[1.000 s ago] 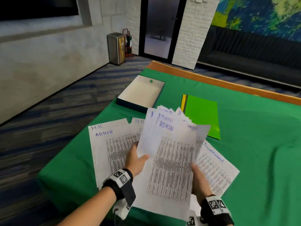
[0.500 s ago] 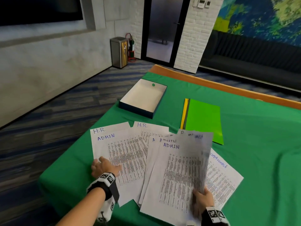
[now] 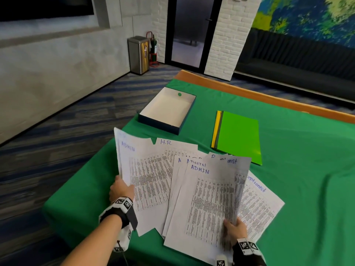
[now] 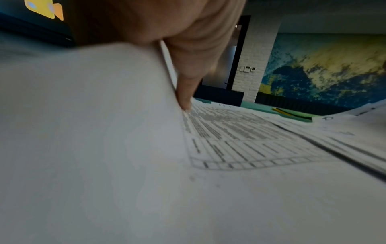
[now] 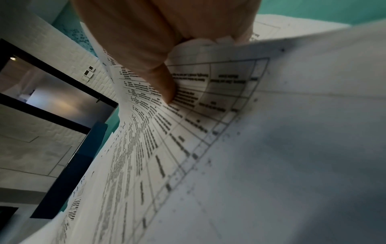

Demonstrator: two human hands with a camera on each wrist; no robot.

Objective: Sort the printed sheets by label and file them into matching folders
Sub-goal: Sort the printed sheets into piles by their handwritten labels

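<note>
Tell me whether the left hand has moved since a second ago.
Yes. The left hand left the ADMIN stack and went left to the table's near-left edge, where it now lifts the leftmost ADMIN sheet.

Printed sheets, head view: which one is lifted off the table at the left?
The far-left ADMIN sheet, which the left hand grips by its edge and raises; the H.R. sheet beside it lies flat.

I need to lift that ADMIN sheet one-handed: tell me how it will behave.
Likely floppy: the ADMIN sheet already curls where the left hand pinches its edge. Probably very light, a single thin page. It may slide easily over the sheets beneath.
</note>
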